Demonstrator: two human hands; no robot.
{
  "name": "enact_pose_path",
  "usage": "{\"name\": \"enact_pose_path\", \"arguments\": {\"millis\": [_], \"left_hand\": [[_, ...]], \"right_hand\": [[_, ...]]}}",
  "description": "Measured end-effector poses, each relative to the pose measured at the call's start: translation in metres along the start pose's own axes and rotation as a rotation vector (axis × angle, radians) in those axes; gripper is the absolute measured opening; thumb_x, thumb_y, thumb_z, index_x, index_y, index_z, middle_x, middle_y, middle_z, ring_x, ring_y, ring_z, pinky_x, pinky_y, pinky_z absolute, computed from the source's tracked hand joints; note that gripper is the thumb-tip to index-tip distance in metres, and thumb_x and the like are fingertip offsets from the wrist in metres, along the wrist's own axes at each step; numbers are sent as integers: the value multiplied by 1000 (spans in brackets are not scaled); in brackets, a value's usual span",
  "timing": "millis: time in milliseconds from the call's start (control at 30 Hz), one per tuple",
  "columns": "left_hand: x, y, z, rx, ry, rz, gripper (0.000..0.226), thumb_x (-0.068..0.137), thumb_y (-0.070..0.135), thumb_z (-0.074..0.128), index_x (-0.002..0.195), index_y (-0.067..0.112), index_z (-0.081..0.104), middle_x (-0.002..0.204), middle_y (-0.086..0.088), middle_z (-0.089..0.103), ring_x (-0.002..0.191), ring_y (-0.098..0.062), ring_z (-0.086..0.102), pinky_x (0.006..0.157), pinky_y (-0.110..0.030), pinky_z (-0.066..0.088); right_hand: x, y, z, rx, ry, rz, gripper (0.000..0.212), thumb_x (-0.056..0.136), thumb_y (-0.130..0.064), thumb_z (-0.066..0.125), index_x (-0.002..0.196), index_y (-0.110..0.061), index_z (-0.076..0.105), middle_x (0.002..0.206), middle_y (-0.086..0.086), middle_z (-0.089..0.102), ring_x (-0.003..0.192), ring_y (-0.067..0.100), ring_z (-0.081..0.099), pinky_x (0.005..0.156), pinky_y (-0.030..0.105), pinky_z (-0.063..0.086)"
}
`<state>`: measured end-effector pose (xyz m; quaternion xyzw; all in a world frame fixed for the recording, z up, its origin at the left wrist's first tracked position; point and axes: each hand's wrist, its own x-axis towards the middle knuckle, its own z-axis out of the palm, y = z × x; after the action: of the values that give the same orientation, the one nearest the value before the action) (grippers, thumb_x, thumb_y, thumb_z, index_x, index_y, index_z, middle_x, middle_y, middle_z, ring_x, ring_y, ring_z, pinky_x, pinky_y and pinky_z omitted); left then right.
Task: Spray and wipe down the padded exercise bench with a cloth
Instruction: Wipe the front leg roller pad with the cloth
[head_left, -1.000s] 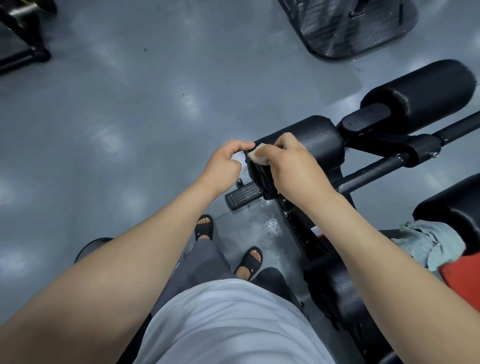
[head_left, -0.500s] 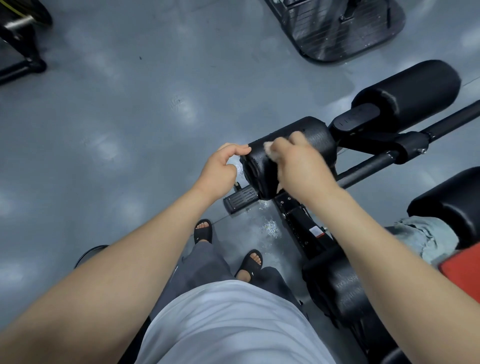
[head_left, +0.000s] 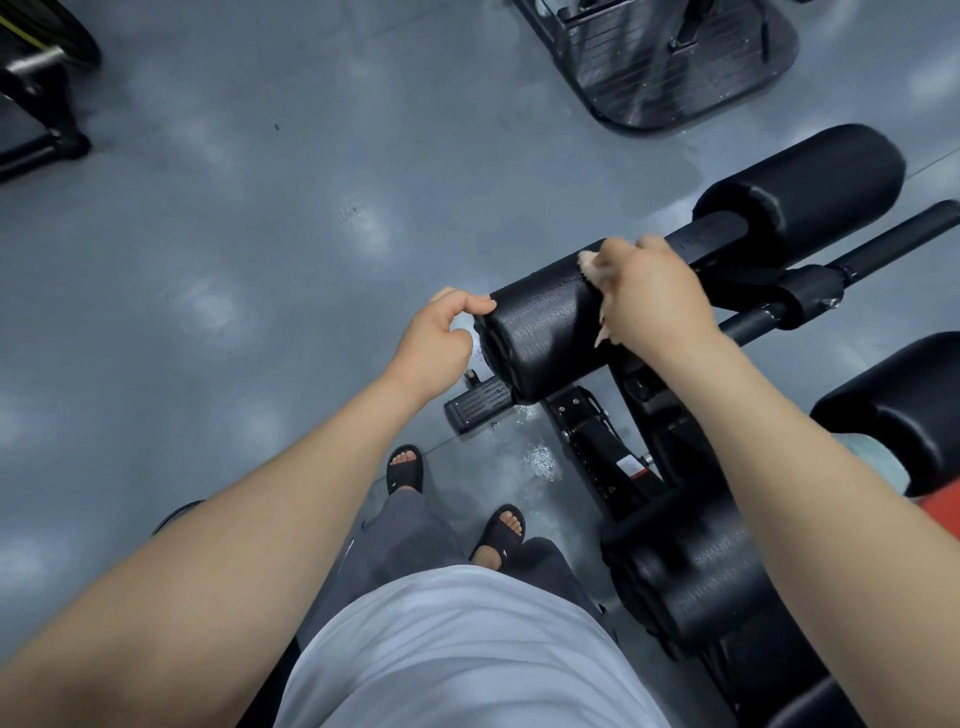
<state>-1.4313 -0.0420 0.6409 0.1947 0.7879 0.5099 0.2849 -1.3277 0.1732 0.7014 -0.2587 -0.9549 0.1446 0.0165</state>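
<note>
At the middle of the view, above a grey gym floor (head_left: 234, 270), a black padded roller (head_left: 545, 338) of the exercise bench lay crosswise. The person's right hand (head_left: 654, 301) was closed around a pale cloth (head_left: 591, 266), pressing it onto the roller's top near its right end. The left hand (head_left: 441, 345) gripped the roller's left end, fingers curled and forefinger hooked over the rim. A second roller (head_left: 810, 192) sat farther right. Nearer, a ribbed footplate (head_left: 478, 410) and a glistening wet patch (head_left: 540, 462) lay beside black sandals (head_left: 405, 467).
</note>
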Motion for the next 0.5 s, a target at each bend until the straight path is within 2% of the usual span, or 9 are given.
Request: {"name": "enact_pose_path", "arguments": {"millis": [100, 200, 267, 333, 433, 500], "left_hand": [[0, 0, 0, 9, -6, 7, 58, 77, -21, 37, 100, 23, 66, 117, 14, 61, 121, -7, 54, 91, 2, 30], [-1, 2, 0, 21, -4, 15, 56, 77, -21, 36, 102, 20, 66, 120, 9, 61, 117, -5, 55, 86, 3, 32], [-3, 3, -1, 16, -5, 20, 57, 77, -21, 36, 102, 20, 66, 121, 7, 61, 110, 5, 56, 83, 3, 34], [-4, 4, -1, 9, -4, 22, 58, 77, -21, 35, 102, 20, 66, 122, 6, 61, 102, 18, 54, 80, 2, 36], [-4, 2, 0, -4, -3, 25, 59, 77, -23, 33, 103, 18, 67, 122, 4, 61, 106, 12, 55, 82, 1, 37], [-5, 2, 0, -8, -1, 28, 59, 77, -23, 33, 102, 19, 66, 122, 4, 60, 103, 13, 55, 81, 1, 37]], "right_hand": [[10, 12, -5, -35, 6, 57, 18, 93, -9, 55, 110, -9, 58, 104, 19, 51, 89, 40, 57, 74, 45, 51], [16, 19, -5, -42, 28, 103, 14, 96, -10, 50, 106, -3, 54, 104, 23, 53, 91, 42, 56, 69, 42, 43], [19, 21, -7, -66, 28, 172, 15, 99, -10, 48, 108, 1, 55, 107, 28, 57, 93, 43, 56, 68, 40, 38], [17, 21, -14, -138, -22, 172, 20, 102, -10, 47, 105, 5, 58, 107, 29, 61, 95, 43, 57, 71, 40, 40], [7, 22, -25, -41, -151, 61, 27, 101, -28, 53, 86, -8, 64, 92, 11, 67, 92, 32, 54, 79, 35, 43], [2, 28, -28, 74, -213, 80, 24, 96, -35, 63, 92, -11, 61, 91, 4, 61, 95, 23, 48, 80, 31, 38]]}}
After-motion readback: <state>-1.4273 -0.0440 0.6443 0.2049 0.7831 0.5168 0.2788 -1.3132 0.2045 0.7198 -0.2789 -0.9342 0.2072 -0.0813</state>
